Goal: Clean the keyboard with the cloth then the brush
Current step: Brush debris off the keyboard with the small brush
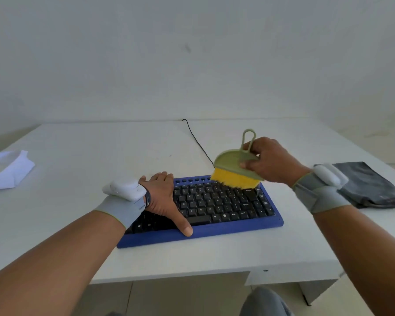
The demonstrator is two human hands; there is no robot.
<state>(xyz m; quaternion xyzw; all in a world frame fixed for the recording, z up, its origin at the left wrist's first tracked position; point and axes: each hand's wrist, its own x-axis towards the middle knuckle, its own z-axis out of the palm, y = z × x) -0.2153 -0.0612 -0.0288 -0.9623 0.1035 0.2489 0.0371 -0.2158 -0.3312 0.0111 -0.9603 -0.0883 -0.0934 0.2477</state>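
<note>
**Inspector A:** State the position of the task item.

**Inspector B:** The blue-framed keyboard with black keys (217, 207) lies flat on the white counter (89, 156), its thin black cable (197, 142) running toward the counter's far edge.

**A:** The hands?

**B:** Well apart. The left hand (163, 197) rests on the keyboard's left half, fingers straight, thumb on the near blue rim. The right hand (270, 161) grips the green plastic hand brush with yellow bristles (236, 171) by its head and looped handle; the bristles touch the upper right rows of keys.

**A:** Other items?

**B:** A folded white cloth (8, 168) on the counter's far left, clear of both hands. A dark grey pouch (366, 184) on the right, beside the right wrist. Both wrists carry grey straps with white devices.
</note>
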